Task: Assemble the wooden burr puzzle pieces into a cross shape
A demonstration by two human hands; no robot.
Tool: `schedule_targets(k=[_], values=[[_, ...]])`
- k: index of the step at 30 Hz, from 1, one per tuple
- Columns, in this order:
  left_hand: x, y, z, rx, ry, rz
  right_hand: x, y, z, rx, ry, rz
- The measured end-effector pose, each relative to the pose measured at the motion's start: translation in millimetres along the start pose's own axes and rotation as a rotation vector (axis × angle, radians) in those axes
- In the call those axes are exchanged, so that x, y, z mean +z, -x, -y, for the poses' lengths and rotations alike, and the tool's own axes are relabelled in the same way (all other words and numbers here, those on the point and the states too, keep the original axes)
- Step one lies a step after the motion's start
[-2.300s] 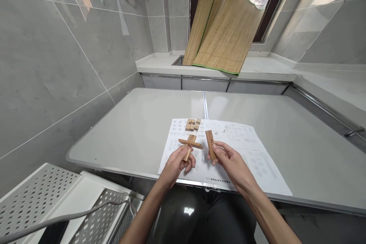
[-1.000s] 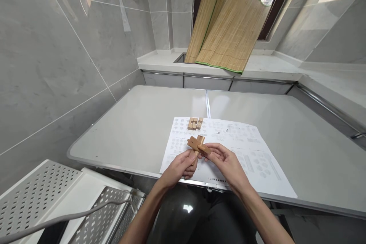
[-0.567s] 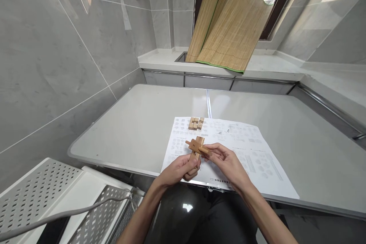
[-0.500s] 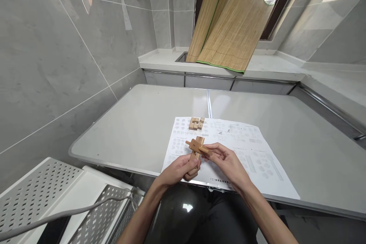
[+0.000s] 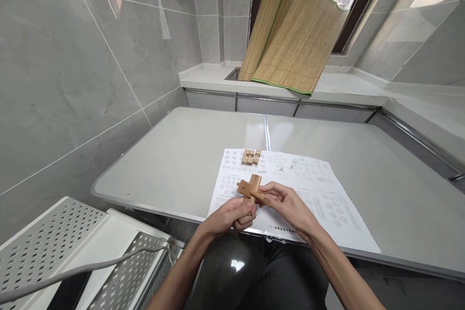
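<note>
My left hand (image 5: 230, 215) is closed around the lower end of a wooden interlocking puzzle (image 5: 255, 182), held above the near edge of the printed sheet. The puzzle has an upright bar crossed by a flat darker block (image 5: 243, 188) with a small dark slot. My right hand (image 5: 288, 203) pinches a slim wooden stick (image 5: 260, 197) that runs through the crossing. Its other tip pokes out a little at the block's left side. My fingers hide part of the stick and the puzzle's lower end.
Several small wooden blocks (image 5: 250, 157) sit on the far left part of the printed sheet (image 5: 305, 193), which lies on a grey table (image 5: 174, 155). A white perforated rack (image 5: 47, 237) with a cable stands at the left. A bamboo mat (image 5: 294, 38) leans by the window.
The stick has slid to the right through the puzzle, so less of its tip shows on the left. The puzzle has turned slightly, and the camera view has shifted a little.
</note>
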State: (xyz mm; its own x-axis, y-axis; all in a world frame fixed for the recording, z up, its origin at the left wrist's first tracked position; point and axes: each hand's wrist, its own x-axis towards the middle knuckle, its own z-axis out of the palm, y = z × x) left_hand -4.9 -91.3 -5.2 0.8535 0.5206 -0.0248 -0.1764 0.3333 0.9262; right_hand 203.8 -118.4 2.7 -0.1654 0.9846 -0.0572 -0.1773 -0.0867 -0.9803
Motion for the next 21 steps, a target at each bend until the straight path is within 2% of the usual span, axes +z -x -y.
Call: schedule_targets(k=[6, 13, 17, 21], values=[[1.1, 0.2, -3.6, -0.017, -0.106, 0.045, -9.7, 3.7, -4.0, 0.02, 0.019, 0.042], [-3.8, 2.0, -7.1, -0.039, -0.244, 0.113, -18.2, 6.5, 3.2, 0.012, 0.045, 0.162], [-4.1, 2.2, -6.8, -0.041, -0.235, 0.106, -15.4, 8.0, 3.2, 0.026, 0.018, 0.15], [-1.4, 0.7, -4.9, -0.024, -0.133, 0.01, -5.3, 11.3, -0.3, 0.035, -0.047, 0.062]])
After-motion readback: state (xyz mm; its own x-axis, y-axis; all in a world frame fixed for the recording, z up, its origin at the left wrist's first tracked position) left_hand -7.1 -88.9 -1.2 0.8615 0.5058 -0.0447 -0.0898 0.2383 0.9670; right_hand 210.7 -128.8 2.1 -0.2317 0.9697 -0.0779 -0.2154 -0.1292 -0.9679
